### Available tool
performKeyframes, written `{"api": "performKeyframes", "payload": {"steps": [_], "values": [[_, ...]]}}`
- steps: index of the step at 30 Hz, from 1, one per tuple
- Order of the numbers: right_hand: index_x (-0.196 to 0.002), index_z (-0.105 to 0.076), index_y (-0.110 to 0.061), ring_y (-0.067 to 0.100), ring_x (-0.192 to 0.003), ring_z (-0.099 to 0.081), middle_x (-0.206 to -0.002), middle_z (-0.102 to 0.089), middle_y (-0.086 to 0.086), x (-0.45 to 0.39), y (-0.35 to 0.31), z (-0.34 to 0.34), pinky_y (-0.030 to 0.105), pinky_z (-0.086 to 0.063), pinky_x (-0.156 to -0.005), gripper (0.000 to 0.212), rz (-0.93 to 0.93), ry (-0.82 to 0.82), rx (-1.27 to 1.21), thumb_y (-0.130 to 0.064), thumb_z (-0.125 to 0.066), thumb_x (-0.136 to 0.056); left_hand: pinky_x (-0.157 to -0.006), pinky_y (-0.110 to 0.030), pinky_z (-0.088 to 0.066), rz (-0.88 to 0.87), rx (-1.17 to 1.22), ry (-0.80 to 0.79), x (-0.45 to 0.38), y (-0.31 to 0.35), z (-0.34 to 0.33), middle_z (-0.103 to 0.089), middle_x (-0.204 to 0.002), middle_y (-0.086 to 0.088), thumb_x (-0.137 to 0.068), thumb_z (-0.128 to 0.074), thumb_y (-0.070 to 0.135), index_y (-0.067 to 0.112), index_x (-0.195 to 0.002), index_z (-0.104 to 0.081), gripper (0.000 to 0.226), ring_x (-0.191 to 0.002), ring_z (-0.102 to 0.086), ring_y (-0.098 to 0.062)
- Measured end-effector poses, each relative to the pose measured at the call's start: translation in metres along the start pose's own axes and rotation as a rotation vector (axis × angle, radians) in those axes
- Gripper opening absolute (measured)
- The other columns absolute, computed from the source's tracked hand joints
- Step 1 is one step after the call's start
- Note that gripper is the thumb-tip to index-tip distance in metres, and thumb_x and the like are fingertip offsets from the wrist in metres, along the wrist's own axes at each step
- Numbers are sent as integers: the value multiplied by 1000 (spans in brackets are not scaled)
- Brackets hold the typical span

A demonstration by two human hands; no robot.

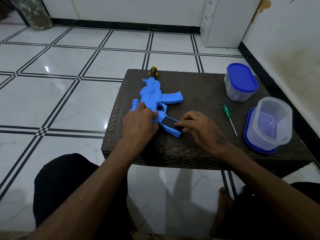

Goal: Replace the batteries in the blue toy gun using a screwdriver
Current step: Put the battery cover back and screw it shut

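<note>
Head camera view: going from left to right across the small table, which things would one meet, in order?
left hand → blue toy gun → right hand → green screwdriver → open clear tub. I leave out the closed tub with the blue lid, because it overlaps the screwdriver and the open tub in this direction.

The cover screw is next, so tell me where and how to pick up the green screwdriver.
Grip the green screwdriver by its green handle, the thick end lying farther from the person; the thin bare shaft points toward the near table edge. Come from above with the right hand, probably easiest, since it lies flat on the table with the open container close on its right.
</note>
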State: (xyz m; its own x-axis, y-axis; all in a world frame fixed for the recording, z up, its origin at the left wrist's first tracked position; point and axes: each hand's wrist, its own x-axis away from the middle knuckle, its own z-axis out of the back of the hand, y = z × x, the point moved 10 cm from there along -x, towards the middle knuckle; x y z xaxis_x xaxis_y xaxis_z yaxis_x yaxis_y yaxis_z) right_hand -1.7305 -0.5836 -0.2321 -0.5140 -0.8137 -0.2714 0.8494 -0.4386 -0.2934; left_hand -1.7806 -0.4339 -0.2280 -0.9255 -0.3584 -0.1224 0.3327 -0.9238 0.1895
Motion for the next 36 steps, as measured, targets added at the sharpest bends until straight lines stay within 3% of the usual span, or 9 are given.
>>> {"api": "performKeyframes", "payload": {"steps": [5, 9, 15, 18, 22, 25, 29, 36], "values": [[-125, -66, -7, 27, -109, -61, -120, -64, 11, -2, 10, -6, 22, -40, -90, 41, -63, -19, -58, -2, -69, -84, -75, -31, -41, -7, 1, -14, 2, 1, 1, -51, -125, -2, -86, -62, 47, 32, -130, -60, 47, -104, -58, -24], [-122, -68, -6, 26, -103, -63, -115, -65, 12, -4, 16, -11, 14, -35, -85, 39, -102, -14, -83, -1, -69, -83, -78, -32, -42, -7, -6, -21, 5, 3, 1, -50, -127, -1, -80, -60, 62, 32, -128, -62, 56, -107, -57, -22], [-112, -68, -7, 25, -100, -59, -109, -64, 9, -7, 21, -15, 21, -37, -85, 33, -114, 11, -129, 1, -69, -80, -79, -33, -44, 16, -25, -19, 10, 6, -4, -49, -128, -2, -70, -58, 77, 31, -124, -63, 71, -107, -57, -23], [-112, -68, -6, 24, -100, -60, -109, -65, 10, -8, 21, -14, 18, -36, -85, 33, -116, 15, -158, 0, -70, -79, -80, -35, -46, 12, -12, -26, 10, 7, -6, -49, -126, -3, -68, -57, 80, 30, -123, -63, 74, -104, -58, -23], [-119, -69, -11, 6, -92, -56, -110, -67, 3, -10, 24, -6, 16, -41, -83, 39, -109, -52, -178, -7, -75, -80, -77, -33, -46, 17, 0, -28, 8, 2, -5, -50, -129, 0, -70, -56, 80, 33, -124, -63, 71, -103, -60, -22], [-120, -69, -16, 5, -92, -61, -110, -69, -1, -14, 50, 19, 21, -50, -86, 36, -291, 54, -217, -8, -73, -85, -77, -32, -45, 17, -9, -32, 8, 1, -5, -50, -129, -1, -73, -56, 78, 34, -123, -63, 67, -104, -60, -22], [-120, -67, -13, 14, -101, -63, -118, -69, 5, -17, 108, 32, 25, -48, -84, 26, -590, 90, -70, -12, -60, -95, -79, -32, -45, 18, -19, -44, 8, 3, -4, -49, -129, -1, -74, -53, 79, 33, -125, -62, 69, -105, -59, -22], [-97, -72, -10, 6, -72, -56, -93, -71, 5, -14, 155, 28, 22, -42, -65, 10, -793, 59, -46, -17, -67, -91, -75, -32, -43, 36, -18, -43, 9, 10, -4, -50, -118, -1, -75, -56, 75, 26, -114, -65, 64, -103, -55, -21]]}}
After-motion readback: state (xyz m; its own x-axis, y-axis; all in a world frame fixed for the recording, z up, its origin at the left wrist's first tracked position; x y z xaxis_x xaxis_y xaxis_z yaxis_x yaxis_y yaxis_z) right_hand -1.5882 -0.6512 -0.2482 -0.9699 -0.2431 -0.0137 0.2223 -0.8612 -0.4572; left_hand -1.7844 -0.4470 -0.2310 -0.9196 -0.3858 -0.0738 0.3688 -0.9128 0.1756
